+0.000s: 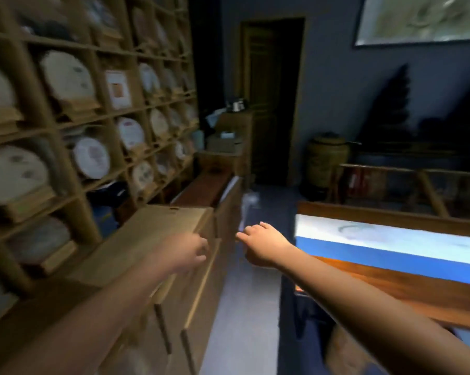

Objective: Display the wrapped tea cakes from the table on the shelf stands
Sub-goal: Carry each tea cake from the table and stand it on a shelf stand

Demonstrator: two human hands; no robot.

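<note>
Head view, blurred by motion. The shelf [136,123], a wooden grid of compartments along the left wall, carries wrapped tea cakes [66,77], each propped near upright on a small wooden stand [79,105] at the front edge of its compartment, so that the round wrapper face is turned toward the aisle; one compartment holds a framed card [116,89] instead. Both arms reach forward over the aisle with nothing in them. The left hand [192,253] hovers by the near right corner of a cardboard box [147,236] that sits on the cabinet top below the shelf; its fingers are loosely curled and clamp on nothing. The right hand [258,239] is extended beside it, fingers relaxed and apart, also empty. The table [391,269], with its blue-and-white runner [391,239], lies to the right; no tea cake can be made out on the part that shows. Judgement: an interval between placements, the empty hands being free to fetch the next cake.
</note>
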